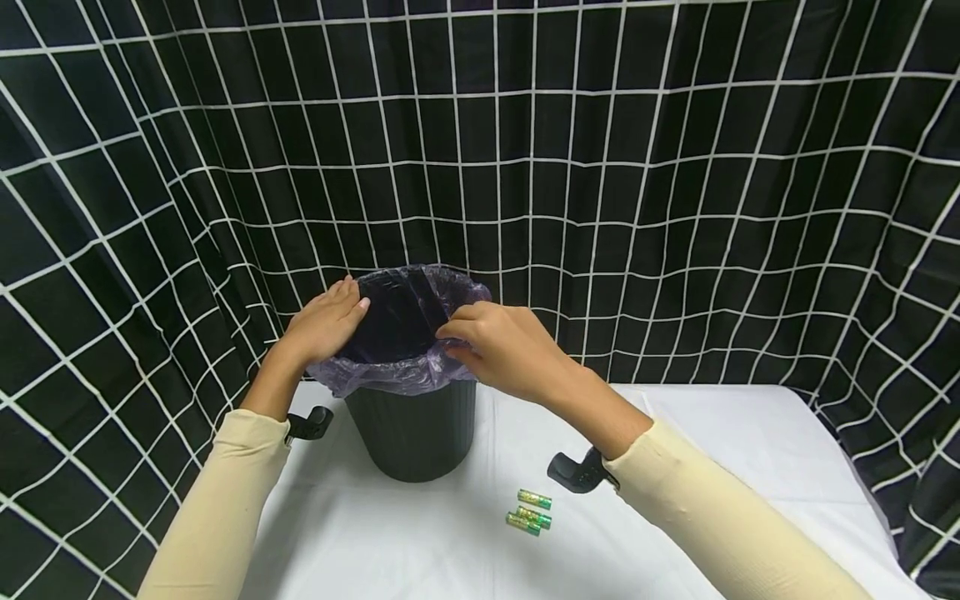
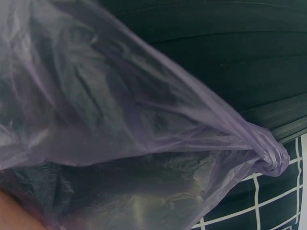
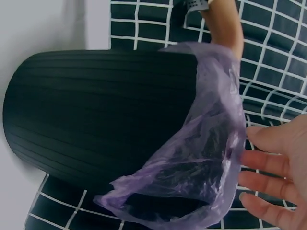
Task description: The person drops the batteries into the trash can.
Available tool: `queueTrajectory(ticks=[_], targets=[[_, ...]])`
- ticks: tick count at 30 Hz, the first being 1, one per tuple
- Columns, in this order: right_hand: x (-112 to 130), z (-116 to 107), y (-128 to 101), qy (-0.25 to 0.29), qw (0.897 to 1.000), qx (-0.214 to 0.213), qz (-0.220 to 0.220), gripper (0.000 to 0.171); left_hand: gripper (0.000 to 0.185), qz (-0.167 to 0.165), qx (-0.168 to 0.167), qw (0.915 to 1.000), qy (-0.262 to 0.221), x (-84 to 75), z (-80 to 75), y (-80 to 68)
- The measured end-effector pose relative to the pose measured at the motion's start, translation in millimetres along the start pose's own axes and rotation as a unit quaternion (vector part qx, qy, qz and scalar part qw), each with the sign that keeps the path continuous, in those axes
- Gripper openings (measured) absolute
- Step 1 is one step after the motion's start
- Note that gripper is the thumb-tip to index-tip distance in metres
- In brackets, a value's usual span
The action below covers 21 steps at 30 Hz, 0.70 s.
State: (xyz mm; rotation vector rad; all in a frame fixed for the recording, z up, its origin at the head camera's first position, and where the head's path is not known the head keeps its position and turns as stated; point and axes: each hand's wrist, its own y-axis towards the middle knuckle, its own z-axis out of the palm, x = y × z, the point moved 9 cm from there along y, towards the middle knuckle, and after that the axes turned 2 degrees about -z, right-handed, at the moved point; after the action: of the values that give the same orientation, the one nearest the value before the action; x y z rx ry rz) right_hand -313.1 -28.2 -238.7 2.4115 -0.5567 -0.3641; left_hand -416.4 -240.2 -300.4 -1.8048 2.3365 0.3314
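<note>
Fitting the purple liner point(image 1: 390, 371) over the bin point(image 1: 415, 433): your left hand point(image 1: 324, 323) lies flat on its rim, your right hand point(image 1: 501, 344) pinches its edge; batteries point(image 1: 531, 511) remain on the table.

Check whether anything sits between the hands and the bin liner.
Nothing visible does. The left hand rests on the purple liner at the bin's rim and the right hand touches its other side. The batteries lie apart on the table.

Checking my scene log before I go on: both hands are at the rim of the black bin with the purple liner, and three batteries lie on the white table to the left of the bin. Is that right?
Not quite. The batteries lie in front of the black bin, off to its right, near the right hand's sleeve, as the head view shows. The rest holds: both hands, left hand included, are at the rim with the purple liner, on the white table.
</note>
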Motion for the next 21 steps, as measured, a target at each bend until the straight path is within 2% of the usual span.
queueTrajectory(ticks=[14, 21], targets=[[9.4, -8.9, -46.7, 0.037, 0.998, -0.050, 0.011, 0.020, 0.067, 0.001, -0.010, 1.0000, -0.001, 1.5, -1.4, 1.9], [15.0, -3.5, -71.4, 0.059, 0.996, -0.063, 0.026, 0.019, 0.067, -0.002, -0.008, 1.0000, 0.003, 1.9, -0.2, -0.1]])
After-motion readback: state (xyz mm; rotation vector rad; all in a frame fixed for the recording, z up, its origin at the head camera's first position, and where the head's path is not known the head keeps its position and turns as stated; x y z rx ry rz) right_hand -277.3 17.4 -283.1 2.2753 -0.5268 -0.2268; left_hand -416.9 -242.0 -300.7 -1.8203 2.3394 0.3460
